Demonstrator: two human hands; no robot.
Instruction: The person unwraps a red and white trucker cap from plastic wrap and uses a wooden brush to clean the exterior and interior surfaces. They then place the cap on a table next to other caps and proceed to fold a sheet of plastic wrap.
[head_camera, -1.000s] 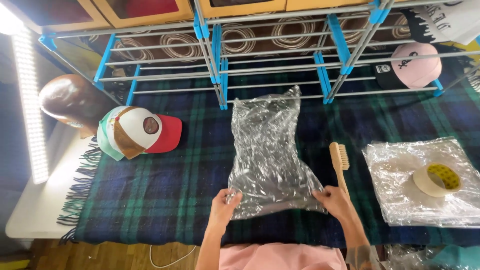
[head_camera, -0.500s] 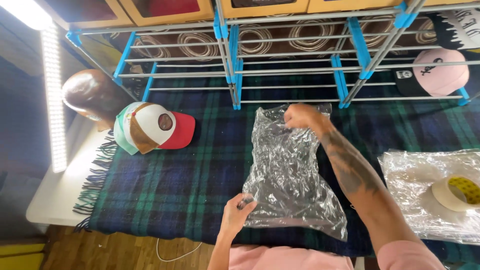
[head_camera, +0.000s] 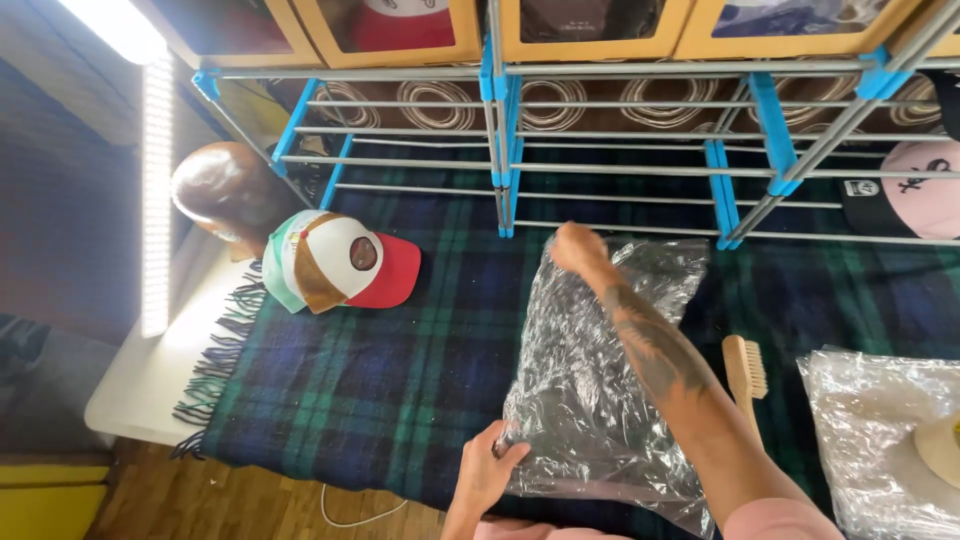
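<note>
On plaid wool blanket, hands flatten crinkly clear plastic bag.

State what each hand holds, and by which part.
Both hold the clear plastic bag: left hand pinches its near left corner, right hand grips its far edge.

Clear plastic bag glossy, crinkled; plaid blanket woolly, matt; wooden brush.

Clear crinkled bag on blanket; another right
</note>
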